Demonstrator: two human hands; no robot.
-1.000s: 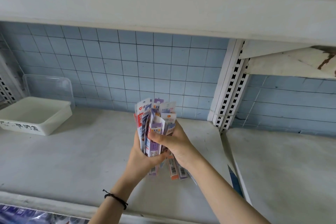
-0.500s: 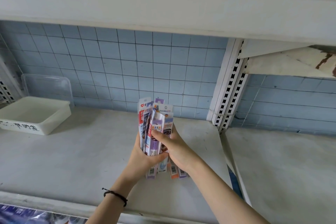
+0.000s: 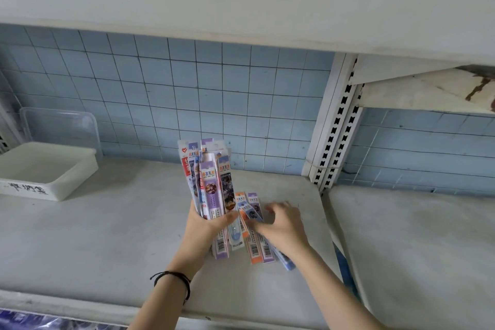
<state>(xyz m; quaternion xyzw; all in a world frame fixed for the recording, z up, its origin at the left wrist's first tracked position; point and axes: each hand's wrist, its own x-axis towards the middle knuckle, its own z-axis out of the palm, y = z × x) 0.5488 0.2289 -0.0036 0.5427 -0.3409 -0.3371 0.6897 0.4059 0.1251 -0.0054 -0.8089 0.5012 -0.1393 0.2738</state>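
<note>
Starting at the front edge of the shelf (image 3: 107,236), two bare forearms cross it side by side, one dark corded wristband (image 3: 175,277) on the left wrist. Just past them, right of the shelf's middle, two hands are at work. The left hand (image 3: 206,225) is wrapped round the lower part of a bundle of packs (image 3: 211,185), thumb across the front, holding them upright with their bottom ends down by the shelf surface. I count about six card tops fanned above the fist, though the overlap makes the exact number uncertain. They are long, narrow blister packs, mostly purple and white, one red and white, with round printed pictures and barcodes at the foot. Just beside them, three flat packs (image 3: 254,249) lie on the shelf, one orange, one purple, one blue, touching and splayed toward the shelf's right edge. The right hand (image 3: 281,225) lies over these, palm down, fingers spread and loosely bent, blurred, gripping nothing, its thumb side resting on them. Farther back at the far left corner sits one white tray (image 3: 67,185) with handwriting on its side, and one clear lid (image 3: 61,126) leans behind it. One slotted post (image 3: 334,128) stands at the far right corner, before the tiled wall (image 3: 187,88), with one upper shelf (image 3: 241,8) overhead.
</note>
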